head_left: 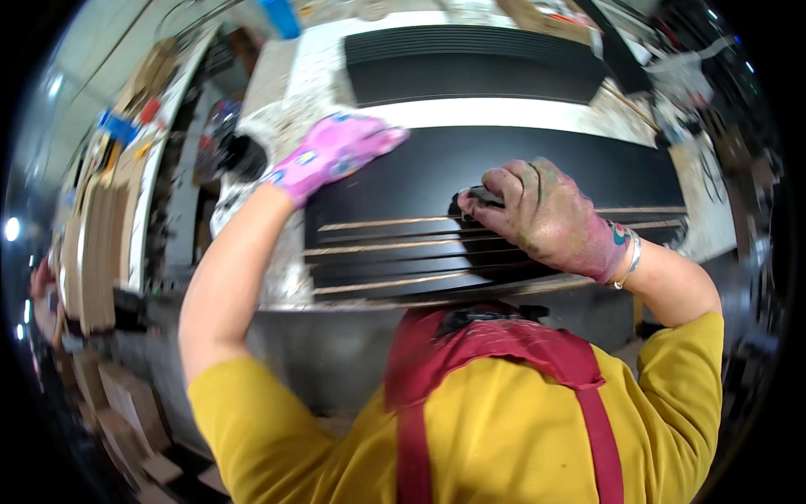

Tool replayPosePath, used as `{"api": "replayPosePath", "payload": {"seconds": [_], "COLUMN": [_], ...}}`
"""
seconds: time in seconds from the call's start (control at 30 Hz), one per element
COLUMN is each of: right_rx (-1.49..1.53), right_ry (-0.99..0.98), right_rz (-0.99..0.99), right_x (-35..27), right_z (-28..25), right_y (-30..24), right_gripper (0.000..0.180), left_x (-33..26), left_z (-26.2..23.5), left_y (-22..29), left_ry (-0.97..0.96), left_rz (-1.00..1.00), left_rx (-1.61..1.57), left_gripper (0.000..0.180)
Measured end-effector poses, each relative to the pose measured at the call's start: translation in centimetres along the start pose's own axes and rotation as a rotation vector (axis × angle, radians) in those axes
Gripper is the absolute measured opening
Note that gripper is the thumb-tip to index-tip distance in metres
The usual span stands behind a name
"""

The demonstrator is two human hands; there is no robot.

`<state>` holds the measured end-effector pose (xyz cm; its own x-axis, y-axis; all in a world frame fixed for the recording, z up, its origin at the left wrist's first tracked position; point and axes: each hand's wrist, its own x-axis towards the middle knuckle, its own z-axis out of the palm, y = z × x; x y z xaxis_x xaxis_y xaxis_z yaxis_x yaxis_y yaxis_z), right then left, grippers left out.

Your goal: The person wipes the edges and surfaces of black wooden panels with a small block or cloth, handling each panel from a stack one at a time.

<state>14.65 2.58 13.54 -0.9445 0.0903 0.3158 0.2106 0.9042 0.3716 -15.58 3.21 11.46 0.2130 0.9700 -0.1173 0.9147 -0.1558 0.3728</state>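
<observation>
left hand (348,147): flat, empty, at near panel (437,176) | right hand (537,210): curled round dark item (482,196) | likely part-done: brown strips (378,246) show, far panel (474,76) dark

From my remote seat, I take the near panel (420,181) as landmark: it lies on the tabletop (707,197), the far panel (478,76) behind it. I see the left hand (340,149) at its far left corner, the right hand (541,210), a small object (480,196) in its fingers, over its right half, and a stick (631,107) beyond its far right corner.
</observation>
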Motion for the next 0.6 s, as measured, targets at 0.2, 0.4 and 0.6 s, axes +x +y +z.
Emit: {"api": "replayPosePath", "payload": {"seconds": [0.2, 0.4, 0.6], "right_rx": [0.152, 0.052, -0.104], "right_ry": [-0.192, -0.203, -0.21], "right_rz": [0.202, 0.373, 0.588], "right_x": [-10.1, -21.7, -32.5], "right_z": [-3.3, -4.8, -5.5], "right_y": [4.8, 9.1, 13.5], "right_gripper": [0.037, 0.037, 0.024], "left_x": [0.7, 0.4, 0.3], "left_z": [2.4, 2.5, 2.3], "left_y": [-4.1, -4.2, -4.4], "left_ry": [0.112, 0.143, 0.139], "left_rz": [0.161, 0.021, 0.0], "left_rx": [0.285, 0.217, 0.306], "left_gripper": [0.045, 0.038, 0.037]}}
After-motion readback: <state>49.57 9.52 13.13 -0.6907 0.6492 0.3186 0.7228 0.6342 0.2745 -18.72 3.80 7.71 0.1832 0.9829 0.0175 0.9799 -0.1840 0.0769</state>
